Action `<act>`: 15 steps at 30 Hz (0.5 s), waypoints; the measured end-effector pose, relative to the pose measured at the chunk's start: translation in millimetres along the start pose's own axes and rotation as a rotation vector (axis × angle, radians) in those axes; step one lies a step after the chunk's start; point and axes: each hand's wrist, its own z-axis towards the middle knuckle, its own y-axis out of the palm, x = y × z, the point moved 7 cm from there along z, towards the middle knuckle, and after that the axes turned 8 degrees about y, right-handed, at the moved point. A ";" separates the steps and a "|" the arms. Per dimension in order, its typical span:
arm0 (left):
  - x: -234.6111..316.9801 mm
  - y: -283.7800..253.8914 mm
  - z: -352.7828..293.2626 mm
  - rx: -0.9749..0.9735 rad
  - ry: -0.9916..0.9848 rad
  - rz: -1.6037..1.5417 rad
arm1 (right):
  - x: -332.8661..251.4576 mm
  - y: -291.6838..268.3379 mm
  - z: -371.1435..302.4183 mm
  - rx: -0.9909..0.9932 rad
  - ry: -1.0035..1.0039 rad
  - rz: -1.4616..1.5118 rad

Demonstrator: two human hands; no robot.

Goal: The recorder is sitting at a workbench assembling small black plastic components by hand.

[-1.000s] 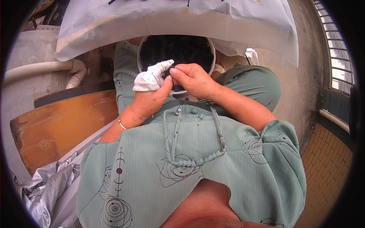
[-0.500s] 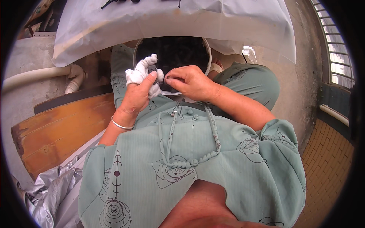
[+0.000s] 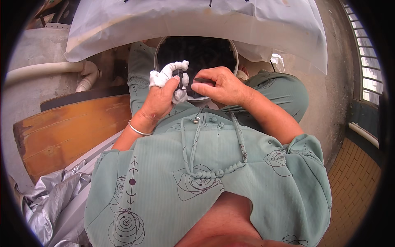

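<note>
My left hand [image 3: 158, 101] is closed, its bare thumb pressing a small black part [image 3: 179, 76] against white cloth [image 3: 163, 76]. That cloth covers the fingers, perhaps as a partial glove. Just to the right, my right hand [image 3: 225, 87] pinches a thin dark piece [image 3: 204, 80] between thumb and fingers; its exact kind is too small to tell. Both hands are over the near side of a round white-rimmed bucket [image 3: 237, 61], which holds many black pieces [image 3: 197, 51] and stands between my legs.
A table draped in whitish plastic sheet [image 3: 197, 24] overhangs the bucket's far side. On the left are a white pipe [image 3: 45, 72], a brown wooden board [image 3: 74, 131] and crumpled silver sheeting [image 3: 53, 201]. A barred window [image 3: 364, 57] is at the right.
The whole view has shifted slightly, so hands and bucket sit further right. The black part shows more clearly at my left thumb, and the dark piece now shows in my right fingers.
</note>
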 end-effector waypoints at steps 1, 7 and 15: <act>-2.6 -3.1 -0.8 0.046 -0.026 -0.055 | -0.9 2.8 -2.7 -0.058 -0.055 -0.074; -3.6 -2.4 -3.2 -0.009 -0.019 0.109 | -2.6 6.7 -0.8 0.093 -0.318 -0.065; 9.4 17.6 -0.2 -0.165 0.118 0.441 | 14.5 1.7 11.8 0.204 -0.035 0.188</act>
